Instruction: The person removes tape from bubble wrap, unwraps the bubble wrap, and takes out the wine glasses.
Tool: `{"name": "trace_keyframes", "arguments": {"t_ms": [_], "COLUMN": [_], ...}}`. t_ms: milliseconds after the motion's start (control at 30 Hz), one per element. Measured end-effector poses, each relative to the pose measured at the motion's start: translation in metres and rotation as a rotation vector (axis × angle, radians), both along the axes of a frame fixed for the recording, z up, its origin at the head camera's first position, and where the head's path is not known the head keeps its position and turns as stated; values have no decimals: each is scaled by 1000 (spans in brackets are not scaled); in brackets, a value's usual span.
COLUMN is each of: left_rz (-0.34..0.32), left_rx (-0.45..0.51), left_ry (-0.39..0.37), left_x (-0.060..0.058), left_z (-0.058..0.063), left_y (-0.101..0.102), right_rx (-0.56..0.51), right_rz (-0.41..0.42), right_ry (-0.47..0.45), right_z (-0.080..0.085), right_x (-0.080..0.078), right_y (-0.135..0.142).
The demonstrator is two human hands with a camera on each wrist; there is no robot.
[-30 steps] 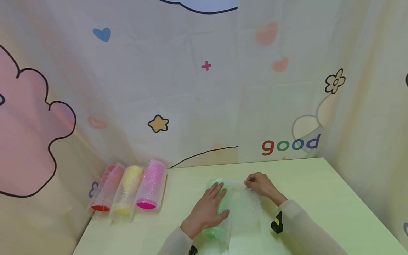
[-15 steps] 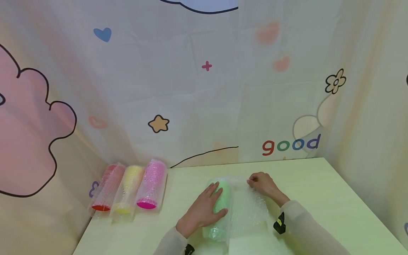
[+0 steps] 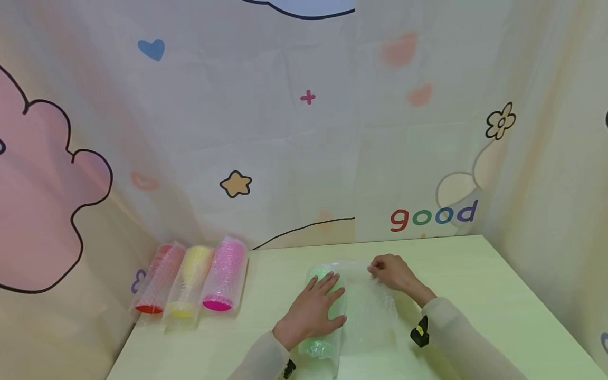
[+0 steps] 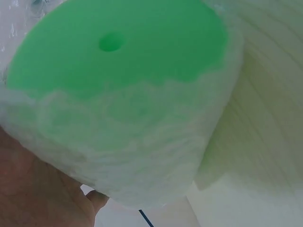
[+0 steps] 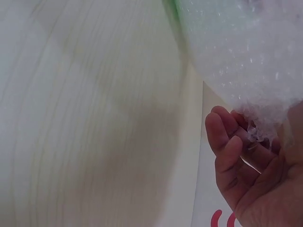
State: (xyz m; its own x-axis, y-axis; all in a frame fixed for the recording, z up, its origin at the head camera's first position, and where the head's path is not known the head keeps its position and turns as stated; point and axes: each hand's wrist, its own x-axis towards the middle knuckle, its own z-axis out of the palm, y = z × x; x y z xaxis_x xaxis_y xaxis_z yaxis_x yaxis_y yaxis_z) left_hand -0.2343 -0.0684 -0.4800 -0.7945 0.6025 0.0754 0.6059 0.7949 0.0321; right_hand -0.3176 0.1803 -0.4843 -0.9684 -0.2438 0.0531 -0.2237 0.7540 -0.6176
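Observation:
A green cylinder (image 3: 317, 345) wrapped in bubble wrap (image 3: 369, 316) lies on the table, its long side pointing away from me. My left hand (image 3: 311, 312) rests on top of it with the fingers spread. The left wrist view shows the cylinder's flat green end (image 4: 161, 52), which has a small hole in the middle, and wrap around its side. To the right, a loose flap of the wrap stretches from the cylinder to my right hand (image 3: 393, 273). The thumb and fingers of that hand pinch the flap's far right corner, which looks bunched up in the right wrist view.
At the back left lie three bubble-wrapped cylinders side by side: a red one (image 3: 159, 279), a yellow one (image 3: 190, 282) and a pink one (image 3: 225, 274). A printed curtain (image 3: 309, 158) hangs behind the pale wooden table (image 3: 456, 274) and along both sides.
My left hand has shifted slightly to the right over the green cylinder. My right hand has moved a little to the right, still pinching the corner, and the flap is spread wider.

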Motion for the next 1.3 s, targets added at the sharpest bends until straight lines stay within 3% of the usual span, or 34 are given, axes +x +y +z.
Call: {"name": "trace_keyframes", "arguments": {"t_ms": [233, 433, 633, 733, 900, 1000, 1067, 1200, 1300], "left_rz": [-6, -5, 11, 13, 41, 51, 44, 26, 29], "left_rx": [43, 105, 156, 163, 164, 185, 176, 93, 33], "left_ry": [18, 11, -20, -18, -38, -45, -35, -15, -23], "left_x": [-3, -2, 1, 2, 4, 4, 4, 5, 7], "left_z": [-7, -11, -12, -11, -5, 5, 11, 14, 10], "left_y": [-4, -10, -13, -13, -10, -3, 2, 10, 13], "right_rx": [4, 16, 45, 92, 229, 302, 352, 446, 467], "right_rz": [22, -35, -60, -31, 0, 73, 171, 344, 383], "right_ry": [14, -53, -55, 21, 330, 483, 512, 398, 268], "right_z": [-3, -9, -12, -9, 9, 23, 29, 29, 23], "right_x": [0, -1, -1, 4, 19, 30, 38, 48, 52], "right_y": [7, 11, 17, 19, 11, 1, -7, -19, -23]}}
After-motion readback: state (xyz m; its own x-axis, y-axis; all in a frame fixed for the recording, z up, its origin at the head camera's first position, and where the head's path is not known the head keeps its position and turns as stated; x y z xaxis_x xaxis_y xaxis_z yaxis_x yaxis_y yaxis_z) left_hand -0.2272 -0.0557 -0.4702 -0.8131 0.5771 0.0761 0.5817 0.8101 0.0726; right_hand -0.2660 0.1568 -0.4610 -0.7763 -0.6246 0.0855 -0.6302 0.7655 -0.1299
